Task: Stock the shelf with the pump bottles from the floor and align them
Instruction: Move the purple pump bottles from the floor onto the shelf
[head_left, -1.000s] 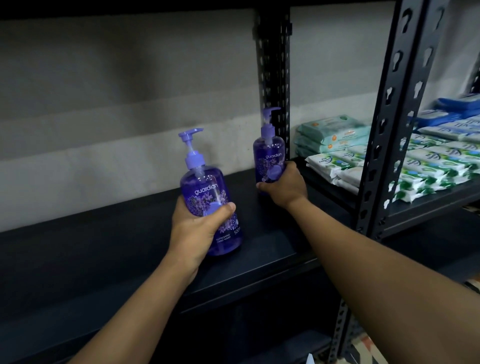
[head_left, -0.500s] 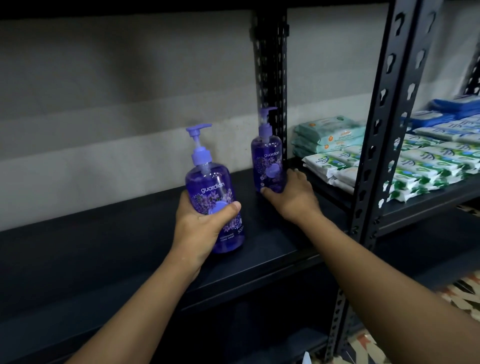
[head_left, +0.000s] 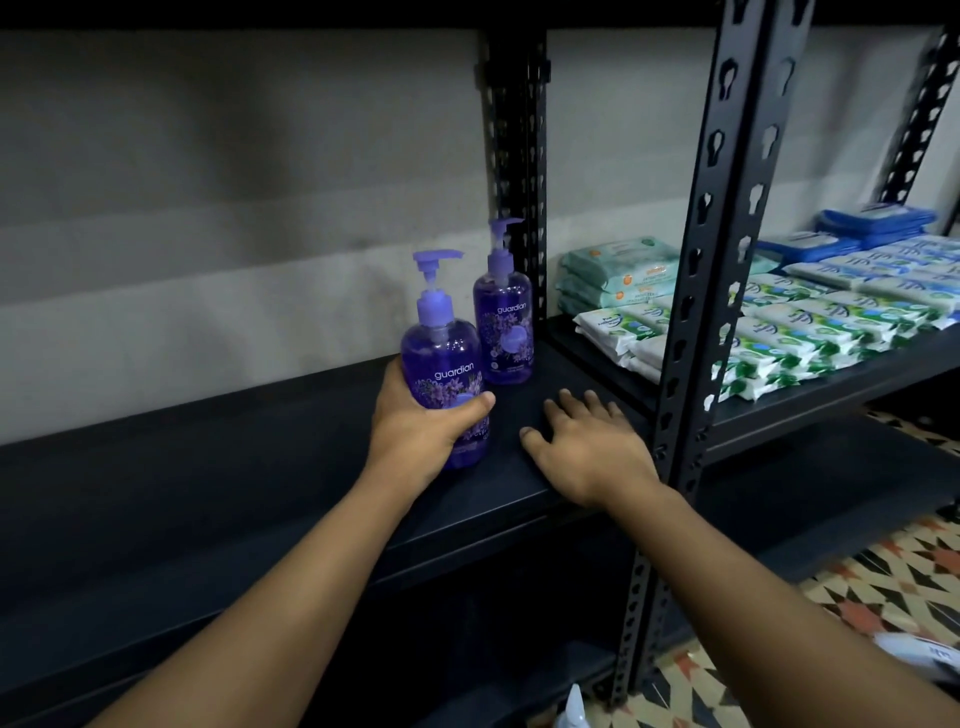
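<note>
I start with the dark shelf (head_left: 208, 467), which runs from nine o'clock across to the perforated upright post (head_left: 691, 312) at about two o'clock. Past the post, at three o'clock, stacked wipe packs (head_left: 779, 332) fill the next bay. My right hand (head_left: 587, 441) lies flat on the board near the front edge, fingers straight and spread, holding nothing. My left hand (head_left: 415, 431), at nine o'clock from it, is wrapped round the lower body of the front pump bottle (head_left: 441, 364), thumb across the label and fingers behind. That bottle is upright with its base on or just above the board; I cannot tell which. The rear pump bottle (head_left: 506, 332) stands free in the back corner by the rear post, at one o'clock from the held one and just beside it, label forward and nozzle toward three o'clock. I judge the step is seating and squaring the front bottle. To do it well I would keep the grip low so the pump head stays clear, set the base flat, turn the label to six o'clock to match its neighbour, and close the gap without knocking the rear bottle. More bottles are likely needed from the floor.
</note>
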